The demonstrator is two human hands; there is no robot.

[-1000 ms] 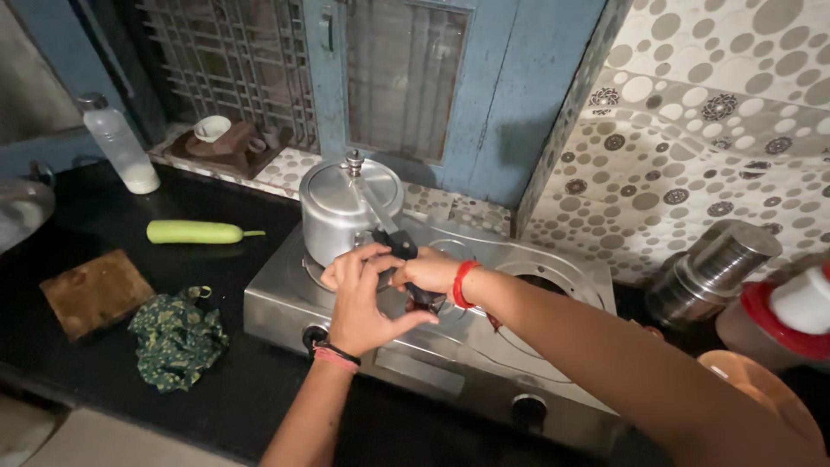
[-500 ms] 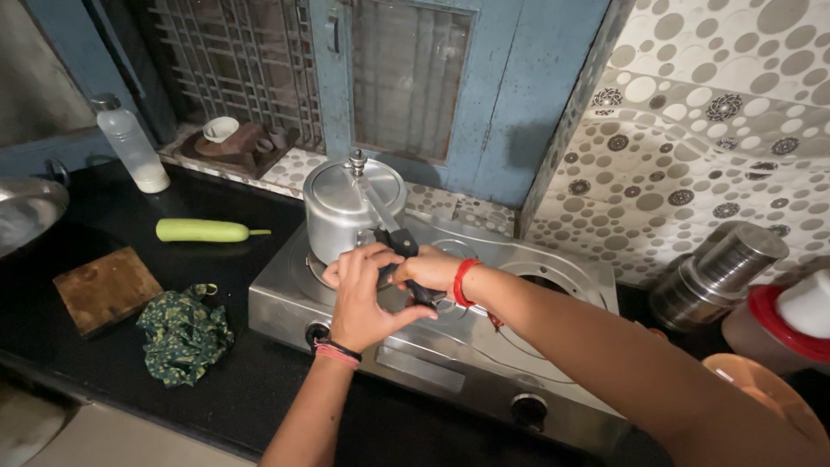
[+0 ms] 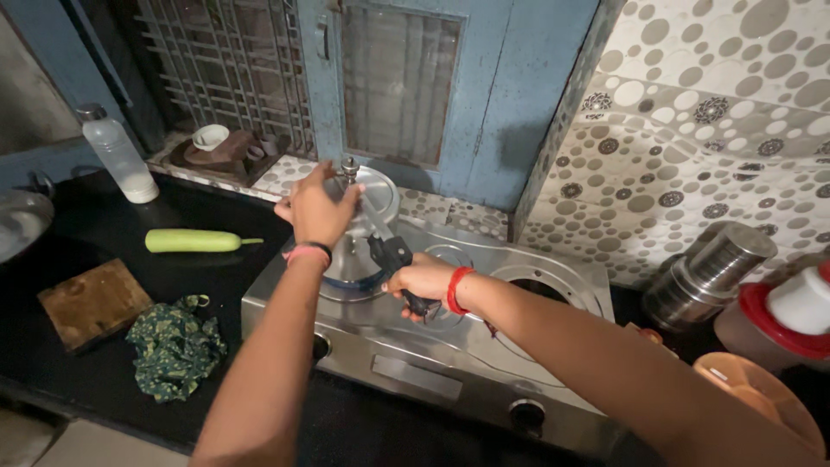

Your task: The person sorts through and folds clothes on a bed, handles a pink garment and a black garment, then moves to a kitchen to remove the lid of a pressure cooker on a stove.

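Note:
A steel pressure cooker (image 3: 350, 259) stands on the left burner of a steel two-burner gas stove (image 3: 484, 346). My left hand (image 3: 316, 206) rests on the tilted cooker lid (image 3: 373, 192), its fingers on the lid's left edge beside the small weight on top. My right hand (image 3: 422, 281), with a red thread at the wrist, is closed around the black cooker handle (image 3: 393, 252). The lid looks raised above the pot's rim.
On the black counter lie a green bottle gourd (image 3: 192, 240), a wooden board (image 3: 93, 303) and a crumpled green cloth (image 3: 175, 346). A plastic bottle (image 3: 118, 156) stands at the back left. Steel containers (image 3: 713, 272) and a red-lidded jar (image 3: 791, 316) stand on the right.
My left hand has left the handle and moved up onto the lid. The lid has tilted up off the pot. My right hand still grips the handle.

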